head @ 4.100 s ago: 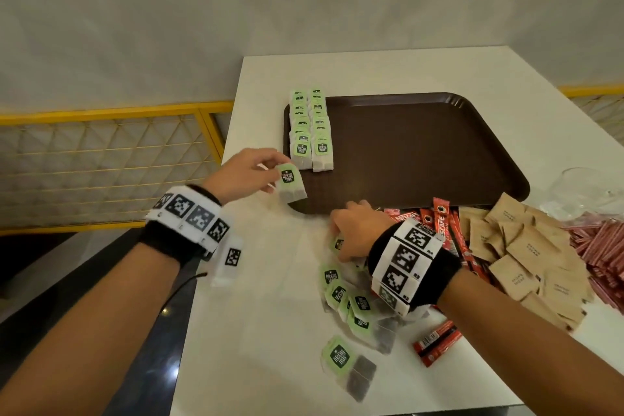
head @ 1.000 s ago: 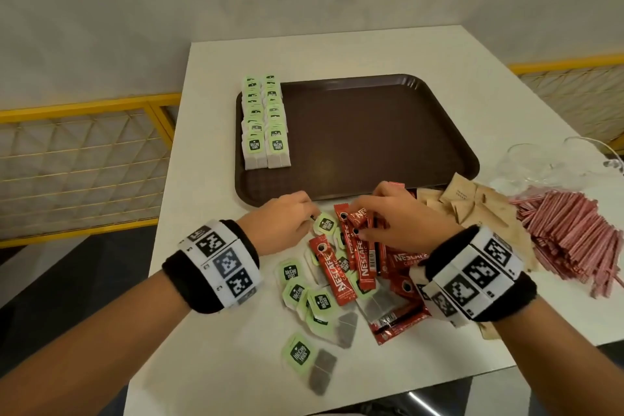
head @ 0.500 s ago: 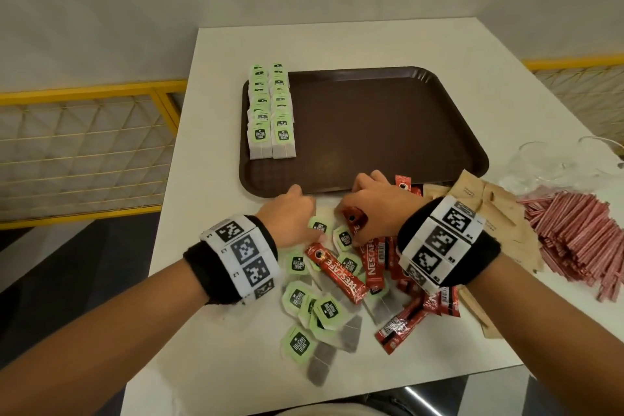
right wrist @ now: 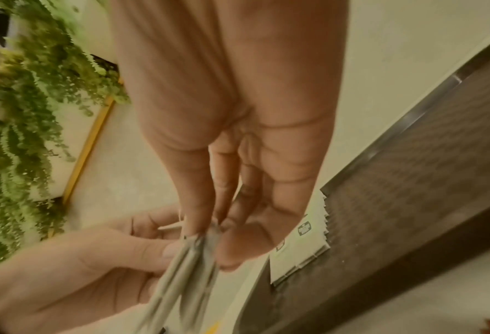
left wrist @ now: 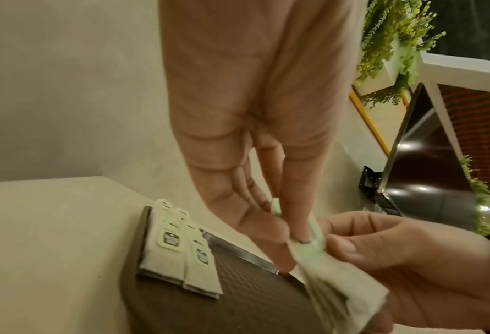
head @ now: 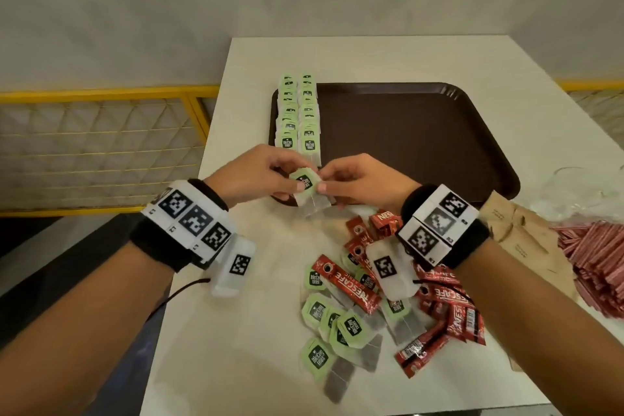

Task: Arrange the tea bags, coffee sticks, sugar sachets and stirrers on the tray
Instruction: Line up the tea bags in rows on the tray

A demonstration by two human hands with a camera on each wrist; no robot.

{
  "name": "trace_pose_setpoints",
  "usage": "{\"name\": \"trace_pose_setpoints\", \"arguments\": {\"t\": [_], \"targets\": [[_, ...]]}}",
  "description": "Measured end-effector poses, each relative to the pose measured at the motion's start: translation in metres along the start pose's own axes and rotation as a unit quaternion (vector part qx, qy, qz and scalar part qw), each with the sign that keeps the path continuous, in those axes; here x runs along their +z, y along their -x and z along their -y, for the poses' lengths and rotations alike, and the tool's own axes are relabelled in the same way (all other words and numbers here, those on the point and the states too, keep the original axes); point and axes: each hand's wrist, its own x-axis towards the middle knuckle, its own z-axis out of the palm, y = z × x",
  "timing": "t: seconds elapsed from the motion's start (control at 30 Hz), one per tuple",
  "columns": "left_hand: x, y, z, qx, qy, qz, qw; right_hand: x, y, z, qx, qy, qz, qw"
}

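Head view: the left hand and right hand meet over the tray's near left corner, each pinching the same small stack of tea bags between thumb and fingers. Both hands are grasping it, neither released. The stack hangs with its green tag up and its long axis sloping down toward the person.

The relation that matters: the two rows already laid on the tray sit just beyond the fingers, slightly left, running straight away from the person. Their nearest bags lie almost under the fingertips. The left hand is nearer to them, so my guess is that it will set the stack down at the near end of a row, long axis turned to match.

The held bags are thin, limp paper pouches, flat and rectangular, with a stiff green tag on top; the wrist views show several layers fanning loose at the lower end, so they could splay on release. The tray is dark brown, hard, finely textured, with a raised rim.

Below the wrists, on the white surface, lie loose tea bags mixed with glossy red coffee sticks. Right of the right hand are brown paper sachets and a heap of slim pink stirrers.
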Motion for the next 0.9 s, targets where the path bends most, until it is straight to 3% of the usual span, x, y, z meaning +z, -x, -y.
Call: {"name": "trace_pose_setpoints", "arguments": {"t": [0.13,0.27,0.37,0.47,0.9], "targets": [[-0.014,-0.007,0.01,-0.035,0.055,-0.061,0.996,-0.001,-0.017,0.005,0.052,-0.099,0.037,0.993],[-0.025,-0.021,0.021,-0.054,0.088,-0.124,0.987,-0.009,-0.038,0.005,0.104,-0.172,-0.018,0.979],[-0.032,-0.038,0.03,-0.058,0.09,-0.153,0.982,-0.017,-0.057,-0.001,0.151,-0.163,-0.06,0.973],[-0.034,-0.054,0.036,-0.07,0.037,-0.156,0.985,-0.02,-0.072,-0.008,0.19,-0.141,-0.075,0.969],[-0.028,-0.081,0.043,-0.055,-0.171,-0.204,0.962,-0.022,-0.098,-0.004,0.225,-0.063,-0.108,0.966]]}}
